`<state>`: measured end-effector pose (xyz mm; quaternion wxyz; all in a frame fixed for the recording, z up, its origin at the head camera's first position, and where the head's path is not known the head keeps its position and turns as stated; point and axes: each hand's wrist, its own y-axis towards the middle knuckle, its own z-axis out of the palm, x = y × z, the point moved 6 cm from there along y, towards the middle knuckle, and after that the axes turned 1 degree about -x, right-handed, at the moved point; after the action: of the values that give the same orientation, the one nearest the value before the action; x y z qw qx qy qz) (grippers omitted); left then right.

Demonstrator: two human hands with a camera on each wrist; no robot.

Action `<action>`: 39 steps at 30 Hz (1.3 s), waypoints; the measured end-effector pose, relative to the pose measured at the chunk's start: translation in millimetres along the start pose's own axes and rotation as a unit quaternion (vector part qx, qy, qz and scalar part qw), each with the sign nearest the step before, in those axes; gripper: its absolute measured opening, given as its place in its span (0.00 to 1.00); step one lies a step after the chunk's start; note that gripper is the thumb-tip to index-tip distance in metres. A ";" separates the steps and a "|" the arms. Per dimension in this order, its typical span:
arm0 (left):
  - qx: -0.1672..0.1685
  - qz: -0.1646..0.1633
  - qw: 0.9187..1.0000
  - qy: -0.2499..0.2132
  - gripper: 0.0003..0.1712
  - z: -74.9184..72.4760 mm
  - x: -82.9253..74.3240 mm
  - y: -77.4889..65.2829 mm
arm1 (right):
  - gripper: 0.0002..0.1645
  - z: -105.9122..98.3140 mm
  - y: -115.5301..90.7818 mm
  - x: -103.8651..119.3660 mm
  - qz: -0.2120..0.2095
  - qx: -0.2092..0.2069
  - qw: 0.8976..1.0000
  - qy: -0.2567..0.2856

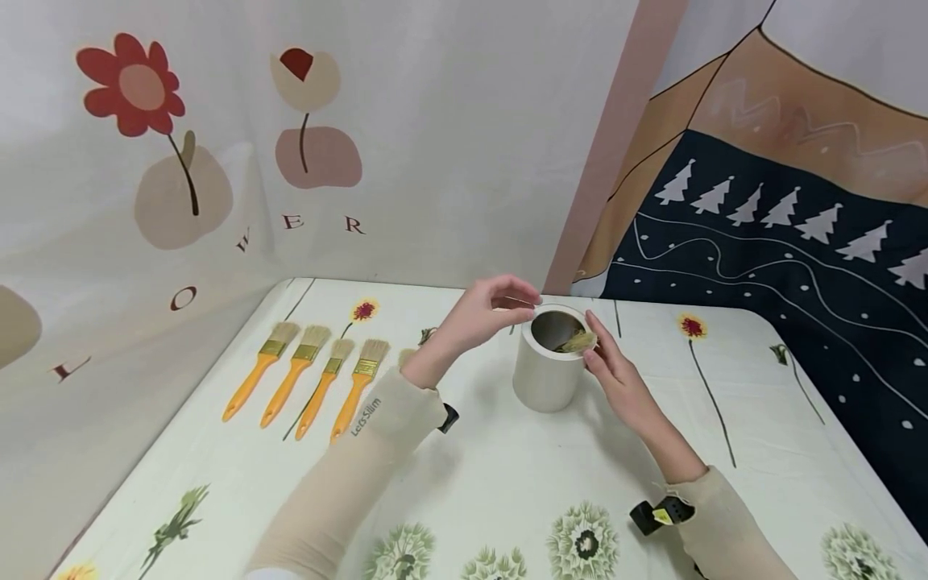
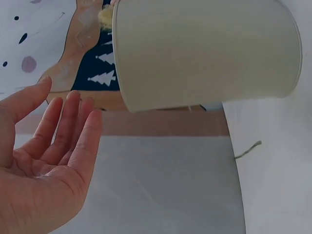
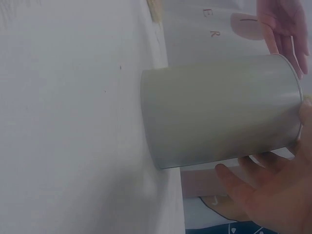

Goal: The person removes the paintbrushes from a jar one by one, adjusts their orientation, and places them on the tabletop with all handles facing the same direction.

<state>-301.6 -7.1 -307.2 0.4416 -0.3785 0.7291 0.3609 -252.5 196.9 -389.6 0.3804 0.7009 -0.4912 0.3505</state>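
Note:
A pale cylindrical can (image 1: pixel 545 374) stands upright on the table, its metal-lined mouth facing up. Tan brush bristles (image 1: pixel 578 341) show inside it, leaning on the right rim; the rest of that brush is hidden. My right hand (image 1: pixel 616 374) holds the can at its right side near the top, thumb in front and fingers behind. In the right wrist view its fingers (image 3: pixel 234 183) lie along the can's side. Beside the left rim hovers my left hand (image 1: pixel 493 310); in the left wrist view its fingers (image 2: pixel 66 124) are spread and hold nothing.
Several paintbrushes (image 1: pixel 319 379) with orange handles lie in a row on the left of the table, bristles pointing away. Further bristles (image 1: pixel 408 354) peek out behind the left wrist. A flower-printed cloth (image 1: pixel 464 515) covers the table, and printed curtains (image 1: pixel 449 145) hang behind.

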 end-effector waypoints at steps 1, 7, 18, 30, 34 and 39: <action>0.004 0.004 1.000 -0.001 0.16 3.4 -1.1 0.4 | 0.35 0.2 0.0 -0.1 0.002 0.001 1.000 0.000; 0.029 0.020 0.999 0.002 0.16 23.2 -3.8 2.6 | 0.36 0.5 -1.0 0.8 0.008 0.006 1.000 -0.003; 0.076 0.009 0.996 0.056 0.20 56.7 0.3 6.7 | 0.35 1.3 -1.1 1.0 -0.003 0.008 1.000 -0.002; 0.039 0.018 0.973 0.229 0.15 66.1 1.8 7.5 | 0.35 0.2 -2.3 0.6 -0.002 0.005 1.000 -0.011; 0.030 0.013 0.974 0.226 0.12 65.9 2.8 6.6 | 0.35 0.9 -2.3 1.3 -0.003 0.007 1.000 -0.011; 0.019 0.005 0.979 0.205 0.08 65.7 2.4 3.3 | 0.36 1.1 -2.5 1.6 0.001 0.007 1.000 -0.013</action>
<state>-280.9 50.4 -331.7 0.2878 -0.4322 0.8127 0.2641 -249.5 195.9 -389.3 0.3694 0.7074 -0.4939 0.3451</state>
